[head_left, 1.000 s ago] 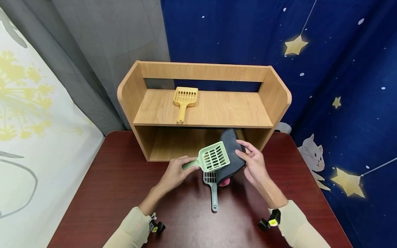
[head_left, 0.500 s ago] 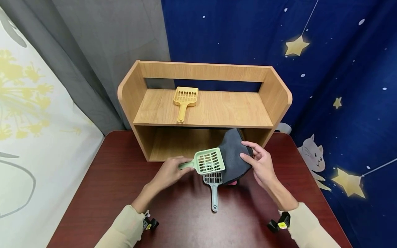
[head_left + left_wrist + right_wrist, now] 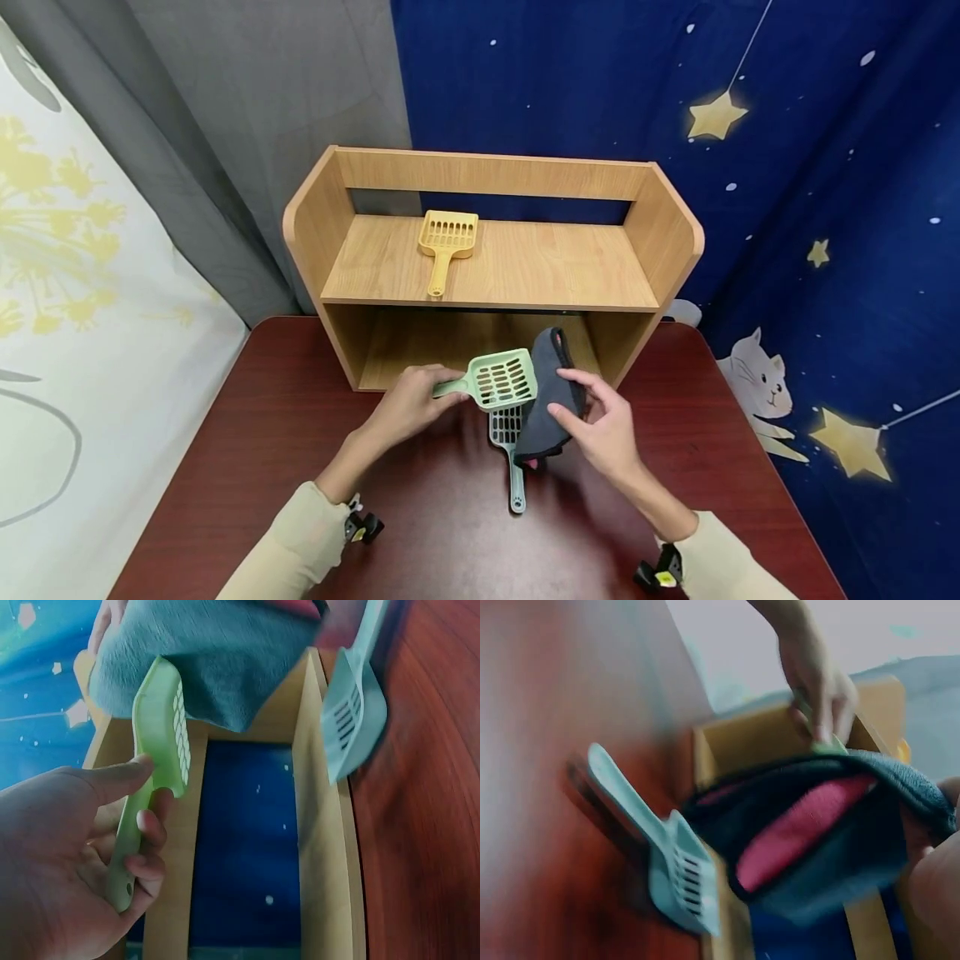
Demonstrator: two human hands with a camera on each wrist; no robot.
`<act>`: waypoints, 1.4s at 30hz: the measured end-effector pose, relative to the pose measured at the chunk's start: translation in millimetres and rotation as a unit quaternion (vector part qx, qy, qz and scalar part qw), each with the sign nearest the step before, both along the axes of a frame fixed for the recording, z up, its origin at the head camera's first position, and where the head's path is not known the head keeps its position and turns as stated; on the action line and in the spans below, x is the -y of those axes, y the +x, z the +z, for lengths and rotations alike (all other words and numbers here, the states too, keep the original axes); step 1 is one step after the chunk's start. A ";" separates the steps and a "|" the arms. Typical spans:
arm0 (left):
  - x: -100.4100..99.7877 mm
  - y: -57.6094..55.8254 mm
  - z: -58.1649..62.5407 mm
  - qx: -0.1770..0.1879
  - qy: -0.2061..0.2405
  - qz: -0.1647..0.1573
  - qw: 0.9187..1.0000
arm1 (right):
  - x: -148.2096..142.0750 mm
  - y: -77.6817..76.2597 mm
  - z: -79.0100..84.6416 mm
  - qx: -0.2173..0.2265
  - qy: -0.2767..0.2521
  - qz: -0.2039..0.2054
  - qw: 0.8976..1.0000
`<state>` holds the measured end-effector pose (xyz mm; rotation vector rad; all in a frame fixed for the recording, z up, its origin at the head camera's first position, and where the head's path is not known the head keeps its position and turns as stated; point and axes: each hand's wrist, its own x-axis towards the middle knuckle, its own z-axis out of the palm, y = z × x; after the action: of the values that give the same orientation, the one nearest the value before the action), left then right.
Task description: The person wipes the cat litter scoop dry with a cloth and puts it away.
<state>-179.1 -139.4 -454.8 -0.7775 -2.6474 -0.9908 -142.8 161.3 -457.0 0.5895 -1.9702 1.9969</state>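
My left hand [image 3: 408, 406] grips a pale green litter scoop [image 3: 504, 380] by its handle, the slotted head pointing right above the table. With my right hand [image 3: 606, 427] I pinch a folded dark grey cleaning cloth [image 3: 550, 396] between thumb and fingers, right at the scoop's far edge. In the right wrist view the fold gapes and a pink inner side [image 3: 817, 817] shows. A blue-grey litter scoop [image 3: 517, 487] lies on the table below, its head partly hidden behind the green scoop and the cloth.
A wooden two-tier shelf [image 3: 491, 304] stands at the back of the dark red table [image 3: 300, 467]. On its upper board rests a yellow litter scoop [image 3: 448, 235]. Grey and blue star-patterned curtains [image 3: 570, 75] hang behind.
The cloth shifted right off the green scoop, then back left, and is now folded narrower. The green scoop moved slightly left, still held in my left hand.
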 end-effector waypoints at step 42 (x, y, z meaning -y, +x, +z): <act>-34.1 9.1 -1.0 0.038 0.059 0.067 0.995 | 64.6 6.6 -24.9 -0.090 0.015 -0.060 0.994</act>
<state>-170.1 -105.3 -455.8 -0.5397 -2.6349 -1.1482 -136.2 96.8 -481.9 0.6197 -1.8852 1.7807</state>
